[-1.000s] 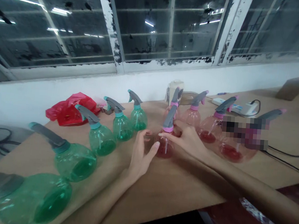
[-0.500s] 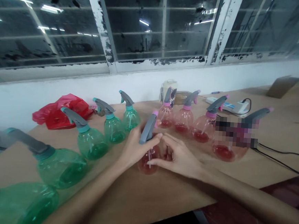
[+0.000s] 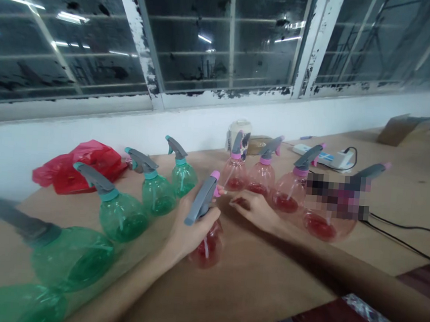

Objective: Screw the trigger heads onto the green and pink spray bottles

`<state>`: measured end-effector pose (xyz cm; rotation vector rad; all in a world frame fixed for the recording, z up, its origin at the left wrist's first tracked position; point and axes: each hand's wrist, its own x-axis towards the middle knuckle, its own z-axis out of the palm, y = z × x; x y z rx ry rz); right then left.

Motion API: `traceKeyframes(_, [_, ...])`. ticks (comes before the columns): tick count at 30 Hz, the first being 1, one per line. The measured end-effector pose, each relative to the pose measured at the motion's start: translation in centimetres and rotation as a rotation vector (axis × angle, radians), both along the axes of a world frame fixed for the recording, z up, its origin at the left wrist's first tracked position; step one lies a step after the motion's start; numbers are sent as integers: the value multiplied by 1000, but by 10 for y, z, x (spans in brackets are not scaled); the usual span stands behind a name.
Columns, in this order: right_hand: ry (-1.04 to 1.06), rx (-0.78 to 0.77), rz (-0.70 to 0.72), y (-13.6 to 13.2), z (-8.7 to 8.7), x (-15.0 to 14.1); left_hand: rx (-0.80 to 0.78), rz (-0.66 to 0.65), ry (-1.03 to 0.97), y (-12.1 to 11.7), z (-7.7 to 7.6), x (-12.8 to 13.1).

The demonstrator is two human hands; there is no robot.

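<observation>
My left hand point(image 3: 185, 228) is wrapped round the neck of a pink spray bottle point(image 3: 210, 250) with red liquid low inside. Its grey trigger head point(image 3: 203, 197) leans up and to the right, the pink nozzle pointing away from me. To its right, apart from that bottle, my right hand point(image 3: 254, 208) has loosely bent fingers, slightly apart, and nothing visible in them. Just behind the right hand stand pink spray bottles point(image 3: 261, 177) in a row. Left of my left hand is a row of green spray bottles point(image 3: 123, 218) with grey heads and green liquid.
A red plastic bag point(image 3: 84, 165) lies at the back left. Behind the pink bottles are a cream-coloured container point(image 3: 241, 133) and a white power strip point(image 3: 327, 157). Black cables point(image 3: 402, 235) cross the table's right side. A cardboard box point(image 3: 401, 130) stands at the far right.
My left hand has closed round the pink bottle's neck and brought it nearer to me and leftward, with its head turned. My right hand has come away from the bottle. The view has shifted slightly.
</observation>
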<state>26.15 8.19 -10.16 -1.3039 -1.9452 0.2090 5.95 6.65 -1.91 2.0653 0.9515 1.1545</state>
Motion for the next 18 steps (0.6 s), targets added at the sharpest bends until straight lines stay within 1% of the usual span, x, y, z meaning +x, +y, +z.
traceKeyframes(2, [-46,17,39,8,-10,-10,0,7,21,1,-1,-1])
traceKeyframes(5, [-125,49,98,14,-17,-19,-3,12,20,1,-2,-2])
traceKeyframes(9, [-208,79,143,13,-17,-20,-31,41,8,3,-4,-2])
traceKeyframes(12, [-241,81,146,12,-17,-18,-41,10,-12,7,-4,2])
traceKeyframes(14, [-254,73,140,12,-17,-17,-26,-2,-34,10,-3,6])
traceKeyframes(18, [-267,41,115,11,-18,-16,22,16,-66,17,-5,15])
